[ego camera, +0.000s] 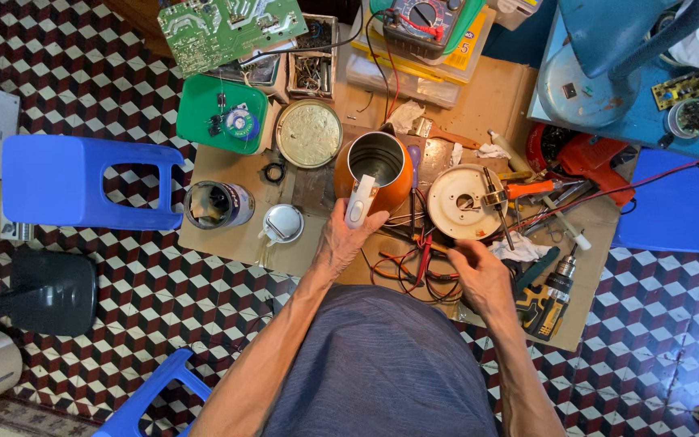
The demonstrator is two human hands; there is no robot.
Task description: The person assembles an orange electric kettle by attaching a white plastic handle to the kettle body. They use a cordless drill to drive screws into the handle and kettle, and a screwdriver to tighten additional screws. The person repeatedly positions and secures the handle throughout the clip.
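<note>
The left hand (343,241) reaches forward from a bare, nearly straight forearm and closes around the white handle (361,200) of an orange electric kettle (375,171), thumb and fingers wrapped about the grip. The kettle stands upright on a sheet of brown cardboard (228,235) laid over the patterned tile floor, its lid off so the shiny metal inside shows. The right hand (479,271) lies lower and to the right, palm down with the fingers curled loosely over a tangle of red and black test leads (414,271); whether it actually pinches a lead cannot be told from this angle. Just beyond that hand sits a round white kettle base (459,202), with an orange-handled screwdriver (519,191) resting across its edge. A yellow and black cordless drill (548,299) lies to the right of the right wrist. To the left of the kettle are a small white lid (282,223), an open jar (216,204) on its side, a round brass-coloured disc (308,133) and a green tray (222,113). A green circuit board (224,28) and a multimeter (422,20) lie at the far edge, and a blue plastic stool (82,182) stands at left.
</note>
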